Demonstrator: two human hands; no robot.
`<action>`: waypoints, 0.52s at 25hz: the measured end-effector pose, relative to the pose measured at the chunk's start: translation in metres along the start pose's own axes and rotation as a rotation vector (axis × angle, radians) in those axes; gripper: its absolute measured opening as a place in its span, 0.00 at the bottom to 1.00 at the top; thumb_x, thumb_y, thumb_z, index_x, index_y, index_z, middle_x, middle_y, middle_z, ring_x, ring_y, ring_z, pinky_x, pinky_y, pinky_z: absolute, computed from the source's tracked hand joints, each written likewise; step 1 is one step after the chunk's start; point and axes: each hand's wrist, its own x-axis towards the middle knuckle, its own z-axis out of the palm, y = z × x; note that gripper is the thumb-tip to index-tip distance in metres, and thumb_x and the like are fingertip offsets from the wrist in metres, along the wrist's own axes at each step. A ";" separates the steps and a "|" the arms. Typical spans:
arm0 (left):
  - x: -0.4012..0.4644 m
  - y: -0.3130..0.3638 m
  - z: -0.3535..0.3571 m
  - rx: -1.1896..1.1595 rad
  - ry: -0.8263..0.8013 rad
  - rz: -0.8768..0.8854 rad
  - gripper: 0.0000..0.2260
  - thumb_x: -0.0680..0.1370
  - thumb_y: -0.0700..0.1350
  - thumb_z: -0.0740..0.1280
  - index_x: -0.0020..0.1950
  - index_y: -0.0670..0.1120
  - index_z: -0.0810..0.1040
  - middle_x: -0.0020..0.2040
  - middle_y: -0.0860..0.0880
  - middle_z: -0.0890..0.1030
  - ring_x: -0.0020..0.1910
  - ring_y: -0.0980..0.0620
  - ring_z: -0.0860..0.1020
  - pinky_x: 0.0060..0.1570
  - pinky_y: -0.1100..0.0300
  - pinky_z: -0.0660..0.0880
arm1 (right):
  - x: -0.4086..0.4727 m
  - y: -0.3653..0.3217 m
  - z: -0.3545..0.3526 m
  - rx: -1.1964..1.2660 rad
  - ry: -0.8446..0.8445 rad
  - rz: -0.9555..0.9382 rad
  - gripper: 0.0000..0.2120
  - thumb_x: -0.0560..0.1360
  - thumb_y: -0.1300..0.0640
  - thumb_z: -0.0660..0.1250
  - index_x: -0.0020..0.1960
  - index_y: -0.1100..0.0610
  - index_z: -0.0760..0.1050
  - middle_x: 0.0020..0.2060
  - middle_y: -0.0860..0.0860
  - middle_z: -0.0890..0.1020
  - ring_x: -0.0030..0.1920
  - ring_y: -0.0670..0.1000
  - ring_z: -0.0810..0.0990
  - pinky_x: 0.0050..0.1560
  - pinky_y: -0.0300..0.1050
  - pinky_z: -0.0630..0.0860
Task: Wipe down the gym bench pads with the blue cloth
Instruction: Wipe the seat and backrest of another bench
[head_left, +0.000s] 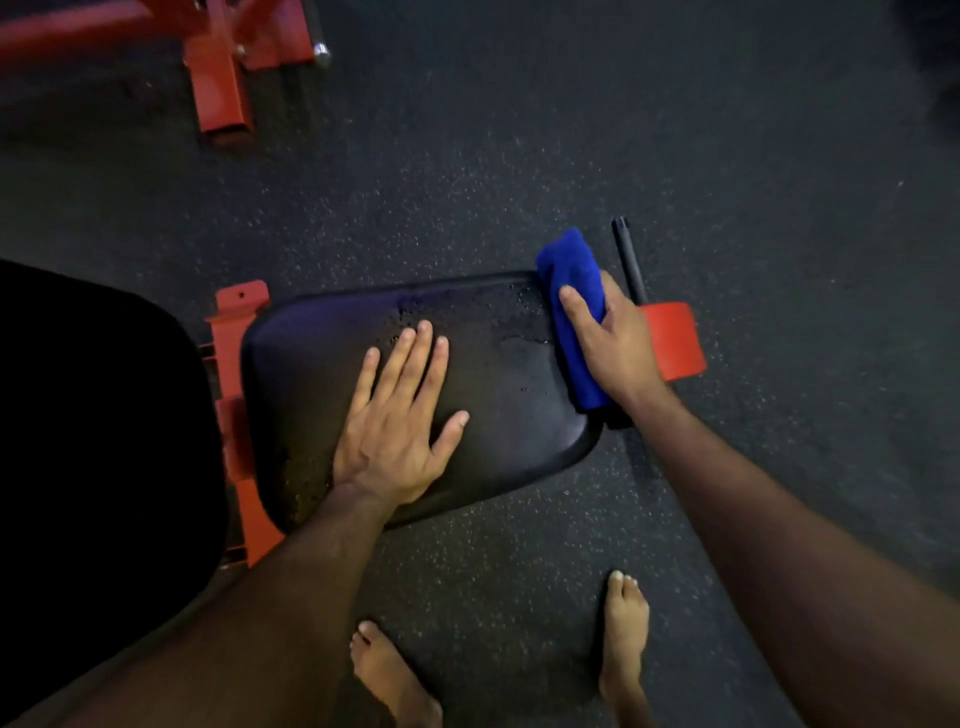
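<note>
The soft, light blue cloth (571, 317) is gripped folded by the right hand (613, 338) at the pad (509, 415) right edge; the left hand (400, 431) is pressed flat, fingers (415, 358) open.

The seat pad (415, 395) looks like smooth black vinyl with a dull sheen, and small beads of liquid stand on its surface near the far edge and along the near left side. The blue cloth (569, 312) is soft, plush and matt, with a fuzzy nap like microfibre, folded thick. The bench frame (234, 353) is metal painted a glossy orange-red, as is the rounded plate (675, 338) at the right end. A black bar (628, 260) beside it looks like matt metal or plastic; which one cannot be told. The floor (519, 156) is dark rubber, matt and grainy, flecked with pale specks. A second pad (93, 415) at the left is black and matt.
</note>
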 end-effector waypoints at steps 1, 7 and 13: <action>-0.001 0.000 0.000 0.001 -0.004 -0.003 0.34 0.82 0.61 0.50 0.84 0.43 0.52 0.84 0.43 0.51 0.83 0.46 0.51 0.80 0.42 0.49 | -0.023 0.007 -0.001 0.035 0.042 0.011 0.12 0.81 0.47 0.63 0.60 0.52 0.76 0.51 0.45 0.82 0.52 0.47 0.80 0.58 0.53 0.75; -0.002 0.001 0.001 0.007 0.011 -0.010 0.34 0.82 0.60 0.50 0.84 0.44 0.52 0.84 0.44 0.51 0.83 0.47 0.49 0.81 0.44 0.47 | -0.135 0.027 0.004 0.027 0.124 0.190 0.21 0.81 0.48 0.64 0.72 0.48 0.68 0.65 0.46 0.78 0.63 0.49 0.74 0.65 0.46 0.68; -0.002 0.000 0.001 0.019 0.015 -0.007 0.34 0.82 0.60 0.51 0.84 0.44 0.51 0.84 0.43 0.51 0.83 0.46 0.50 0.81 0.44 0.46 | -0.017 0.010 0.003 0.031 0.035 -0.018 0.17 0.80 0.49 0.62 0.66 0.55 0.73 0.60 0.49 0.81 0.60 0.50 0.78 0.64 0.52 0.72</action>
